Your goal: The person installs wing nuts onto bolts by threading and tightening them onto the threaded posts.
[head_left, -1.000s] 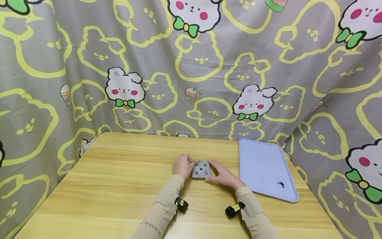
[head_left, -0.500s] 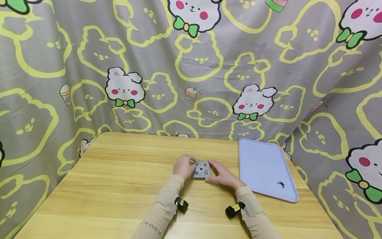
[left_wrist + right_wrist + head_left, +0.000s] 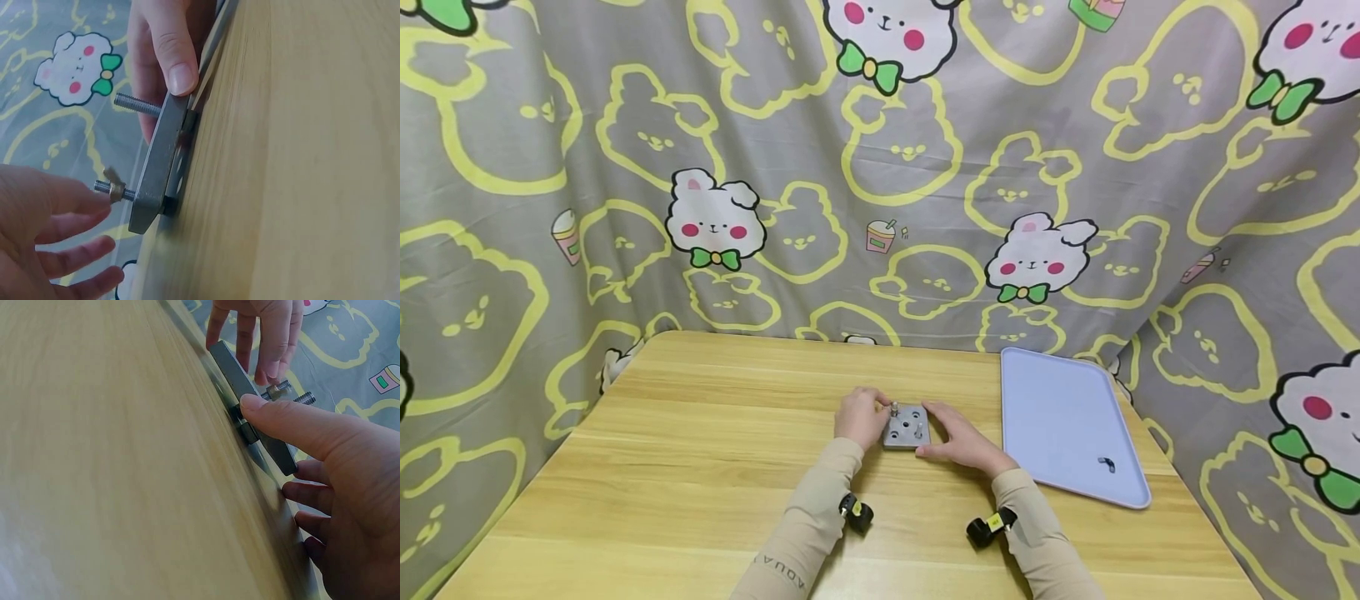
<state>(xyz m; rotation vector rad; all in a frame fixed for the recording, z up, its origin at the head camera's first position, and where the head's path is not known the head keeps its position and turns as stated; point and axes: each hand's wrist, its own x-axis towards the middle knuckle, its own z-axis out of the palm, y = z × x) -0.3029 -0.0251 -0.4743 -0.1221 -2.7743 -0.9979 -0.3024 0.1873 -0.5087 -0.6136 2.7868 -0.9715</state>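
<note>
Right grip (image 3: 957,437) pinches plate (image 3: 157,159); left grip (image 3: 860,418) by wingnut (image 3: 115,190), touch unclear.

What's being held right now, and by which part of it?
The right grip holds the grey, square metal plate by its right end. The left grip is at the brass-coloured metal wing nut; whether it pinches it cannot be told.

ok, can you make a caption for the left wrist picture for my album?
Left hand beside a wing nut, right hand holding the metal plate.
</note>
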